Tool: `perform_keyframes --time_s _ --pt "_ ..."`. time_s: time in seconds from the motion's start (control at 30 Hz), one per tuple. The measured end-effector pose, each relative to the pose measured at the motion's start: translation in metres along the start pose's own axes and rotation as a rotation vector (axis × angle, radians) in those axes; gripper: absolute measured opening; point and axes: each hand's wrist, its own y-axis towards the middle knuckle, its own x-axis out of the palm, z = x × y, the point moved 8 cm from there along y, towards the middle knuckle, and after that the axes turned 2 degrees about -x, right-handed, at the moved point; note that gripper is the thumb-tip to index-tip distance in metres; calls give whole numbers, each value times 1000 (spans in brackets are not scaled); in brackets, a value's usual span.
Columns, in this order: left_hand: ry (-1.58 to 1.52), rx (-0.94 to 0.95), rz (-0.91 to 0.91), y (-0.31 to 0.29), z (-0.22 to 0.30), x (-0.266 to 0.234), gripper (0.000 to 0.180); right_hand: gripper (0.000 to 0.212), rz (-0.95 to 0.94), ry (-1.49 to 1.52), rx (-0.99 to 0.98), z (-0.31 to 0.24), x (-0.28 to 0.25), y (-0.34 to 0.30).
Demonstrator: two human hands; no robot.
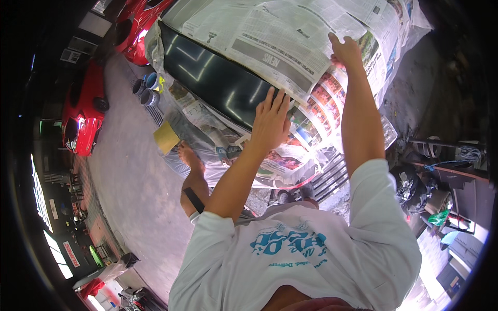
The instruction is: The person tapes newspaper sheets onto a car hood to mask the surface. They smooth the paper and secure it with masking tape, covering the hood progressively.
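My left hand (272,116) lies flat with its fingers stretched out, at the near end of a glossy dark panel (207,72), beside the edge of the newspaper sheet (270,57). Farther right, my right hand (346,51) rests on the newspaper near the sheet's right edge. Two of its digits reach out apart, while the others bend inward and are partly hidden. Overlapping newspaper and clear plastic film surround the dark panel. To the left of my left forearm, another person's hand (191,156) is at a yellowish square sheet (166,137).
Several cups (149,97) stand beyond the panel's left side. Red cars (85,111) are parked at the left on a grey floor (129,181). A metal grate (332,181) lies below the covered panel. Black bags (412,189) and shelving are at the right.
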Motion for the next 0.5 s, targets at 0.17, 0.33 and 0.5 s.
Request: perform_keyframes --time_s 0.17,0.33,0.5 --pt "39 77 -43 14 -7 28 46 98 78 279 -60 20 13 -142" --pt "37 93 -59 21 -6 26 46 96 53 40 -425 47 69 -169" --pt "-157 -35 -14 19 -39 27 45 87 -55 185 -255 52 76 -158"
